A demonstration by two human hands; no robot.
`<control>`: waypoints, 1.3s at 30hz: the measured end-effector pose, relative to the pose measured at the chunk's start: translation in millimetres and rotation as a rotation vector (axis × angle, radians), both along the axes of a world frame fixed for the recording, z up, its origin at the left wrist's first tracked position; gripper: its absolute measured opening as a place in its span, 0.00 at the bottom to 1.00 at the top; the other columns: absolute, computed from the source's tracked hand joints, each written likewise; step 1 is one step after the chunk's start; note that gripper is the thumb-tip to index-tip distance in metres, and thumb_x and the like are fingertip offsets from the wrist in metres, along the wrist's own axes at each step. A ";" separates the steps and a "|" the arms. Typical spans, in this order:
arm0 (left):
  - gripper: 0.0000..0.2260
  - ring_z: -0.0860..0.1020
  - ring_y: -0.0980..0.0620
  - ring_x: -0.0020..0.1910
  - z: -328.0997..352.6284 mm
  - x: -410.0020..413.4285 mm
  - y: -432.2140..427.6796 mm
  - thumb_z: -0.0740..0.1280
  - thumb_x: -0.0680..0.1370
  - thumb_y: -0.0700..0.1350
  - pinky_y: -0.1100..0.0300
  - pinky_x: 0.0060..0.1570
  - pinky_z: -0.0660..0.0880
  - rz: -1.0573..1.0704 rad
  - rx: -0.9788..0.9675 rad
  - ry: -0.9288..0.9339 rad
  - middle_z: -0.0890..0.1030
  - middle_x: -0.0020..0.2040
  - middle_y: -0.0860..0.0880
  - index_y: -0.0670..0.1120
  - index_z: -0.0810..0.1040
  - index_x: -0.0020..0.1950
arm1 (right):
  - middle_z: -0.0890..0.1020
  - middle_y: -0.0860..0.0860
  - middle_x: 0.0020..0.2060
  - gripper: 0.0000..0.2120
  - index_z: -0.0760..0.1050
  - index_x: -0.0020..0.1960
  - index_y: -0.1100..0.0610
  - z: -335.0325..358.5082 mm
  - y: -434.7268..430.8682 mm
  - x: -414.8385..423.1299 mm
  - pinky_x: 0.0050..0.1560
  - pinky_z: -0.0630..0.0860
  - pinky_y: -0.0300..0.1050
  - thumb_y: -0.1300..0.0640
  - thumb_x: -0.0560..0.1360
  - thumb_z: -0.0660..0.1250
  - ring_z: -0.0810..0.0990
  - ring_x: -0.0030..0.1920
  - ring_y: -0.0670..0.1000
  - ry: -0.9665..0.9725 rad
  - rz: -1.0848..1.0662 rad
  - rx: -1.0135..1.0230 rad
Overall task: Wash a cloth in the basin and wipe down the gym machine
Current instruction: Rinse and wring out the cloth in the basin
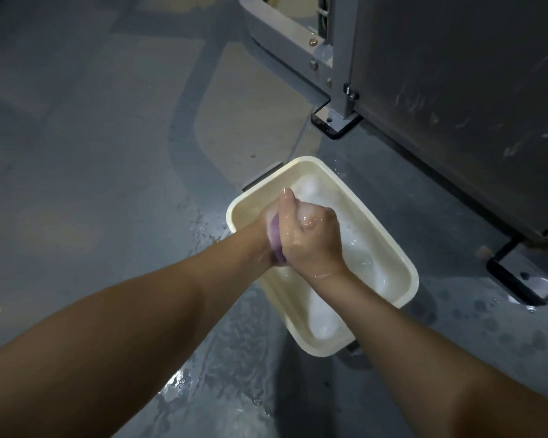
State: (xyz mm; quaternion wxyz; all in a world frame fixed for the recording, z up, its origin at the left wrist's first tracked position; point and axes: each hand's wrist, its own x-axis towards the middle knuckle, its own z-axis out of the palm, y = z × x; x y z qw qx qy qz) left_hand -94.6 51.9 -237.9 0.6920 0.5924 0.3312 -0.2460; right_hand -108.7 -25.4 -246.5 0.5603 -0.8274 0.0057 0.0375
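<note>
1. We have both hands pressed together above the cream rectangular plastic basin [234, 213], wet and shiny with suds.
2. Our right hand [314, 241] is clenched over the small purple cloth [276, 240], its fingers curled toward us and its thumb pointing away.
3. Our left hand [268, 229] lies mostly hidden behind the right one; it presses against the cloth from the other side, so we take it as gripping the cloth too, though its fingers cannot be seen.
4. The cloth shows only as a narrow purple strip squeezed between the two hands, with white foam clinging to its upper edge.
5. The basin sits on the floor directly under the hands and reaches back toward us beneath the right forearm; it holds cloudy water with white foam [325, 324] gathered at its near end and more just beyond the fingertips.
6. The grey painted floor [92, 137] is wet, with a glossy puddle [184, 384] between our forearms and splashed drops to the right of the right arm.
7. Beyond the hands and to their right stands the grey metal gym machine [456, 90], its dark panel streaked and its frame ending in a black footplate [336, 123] bolted to the floor.
</note>
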 end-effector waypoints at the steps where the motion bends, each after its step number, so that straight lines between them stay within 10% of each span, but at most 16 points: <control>1: 0.35 0.72 0.58 0.17 -0.6 0.2 -2.5 0.61 0.84 0.55 0.69 0.20 0.66 0.028 -0.034 0.023 0.71 0.18 0.52 0.45 0.73 0.16 | 0.81 0.62 0.29 0.32 0.77 0.32 0.63 -3.3 -2.1 3.9 0.45 0.80 0.57 0.41 0.82 0.54 0.83 0.38 0.66 -0.038 -0.040 -0.074; 6: 0.24 0.71 0.54 0.19 3.5 2.7 -8.8 0.57 0.85 0.47 0.65 0.27 0.62 0.005 0.041 0.127 0.72 0.22 0.52 0.46 0.72 0.29 | 0.84 0.64 0.49 0.26 0.83 0.51 0.63 -14.4 -10.8 27.1 0.56 0.74 0.54 0.48 0.86 0.51 0.81 0.54 0.66 0.248 -0.102 -0.326; 11: 0.17 0.74 0.55 0.29 6.3 -6.7 18.1 0.56 0.87 0.45 0.65 0.31 0.71 0.037 0.184 0.066 0.73 0.33 0.50 0.47 0.71 0.38 | 0.85 0.62 0.40 0.30 0.83 0.43 0.62 -0.2 15.6 -15.9 0.51 0.80 0.55 0.45 0.84 0.50 0.83 0.47 0.65 0.177 -0.012 -0.190; 18: 0.22 0.61 0.50 0.22 -9.8 -4.1 -10.5 0.54 0.83 0.44 0.64 0.24 0.56 -0.033 0.216 0.180 0.65 0.22 0.49 0.48 0.65 0.27 | 0.85 0.60 0.51 0.24 0.83 0.51 0.59 -41.4 -17.9 31.5 0.49 0.69 0.50 0.49 0.86 0.51 0.80 0.53 0.63 0.299 0.039 -0.554; 22: 0.23 0.69 0.51 0.15 3.3 9.9 -1.4 0.55 0.84 0.59 0.70 0.18 0.65 0.038 0.195 0.274 0.74 0.21 0.51 0.47 0.73 0.36 | 0.82 0.59 0.52 0.23 0.75 0.49 0.59 -45.8 -13.9 21.3 0.57 0.73 0.54 0.48 0.86 0.46 0.78 0.52 0.61 0.406 0.060 -0.409; 27: 0.17 0.68 0.47 0.22 -13.0 10.4 -3.5 0.59 0.79 0.43 0.64 0.27 0.66 -0.176 0.275 0.196 0.70 0.31 0.43 0.46 0.72 0.29 | 0.77 0.60 0.63 0.19 0.70 0.68 0.62 -57.2 -20.5 10.2 0.63 0.74 0.57 0.51 0.85 0.54 0.77 0.62 0.62 0.566 -0.017 -0.382; 31: 0.14 0.79 0.47 0.34 -25.6 3.3 -13.2 0.56 0.84 0.42 0.58 0.33 0.78 -0.335 0.281 0.215 0.80 0.39 0.42 0.43 0.78 0.43 | 0.82 0.55 0.55 0.15 0.79 0.61 0.57 -63.2 -19.6 4.3 0.50 0.74 0.46 0.54 0.86 0.55 0.76 0.47 0.53 0.703 0.101 -0.228; 37: 0.23 0.76 0.56 0.22 -9.4 8.2 -3.4 0.69 0.80 0.50 0.65 0.32 0.78 -0.058 0.129 0.142 0.75 0.21 0.51 0.46 0.78 0.25 | 0.81 0.50 0.39 0.17 0.74 0.37 0.48 -10.4 -9.2 -0.5 0.47 0.78 0.50 0.44 0.81 0.57 0.81 0.46 0.56 0.417 0.109 -0.030; 39: 0.21 0.78 0.60 0.30 1.9 8.0 -22.4 0.74 0.74 0.37 0.75 0.47 0.72 0.486 -0.029 -0.039 0.72 0.20 0.51 0.48 0.76 0.22 | 0.79 0.54 0.36 0.22 0.74 0.37 0.56 5.5 -3.4 -5.7 0.46 0.79 0.53 0.40 0.79 0.59 0.80 0.43 0.56 0.320 0.132 0.050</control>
